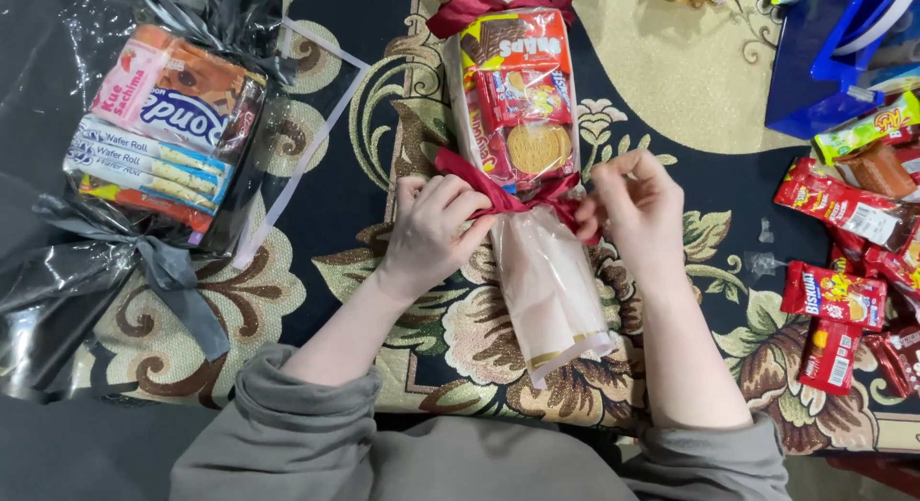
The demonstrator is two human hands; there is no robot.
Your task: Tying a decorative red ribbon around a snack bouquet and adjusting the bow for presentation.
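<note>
- Left hand point(433, 235) and right hand point(632, 206) each pinched an end of the dark red satin ribbon point(513, 196) around the clear cellophane snack bundle point(517, 108), which lay on the patterned carpet point(383, 99).
- Uneven pull risked a loose knot; slack cellophane could slip free.

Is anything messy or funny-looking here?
A little. The red snack packets at the right lie scattered at all angles, some overlapping. The parcel in the middle looks neat: both hands, left hand and right hand, pinch its dark red ribbon. The parcel at the left, tied with grey ribbon, lies tilted.
</note>
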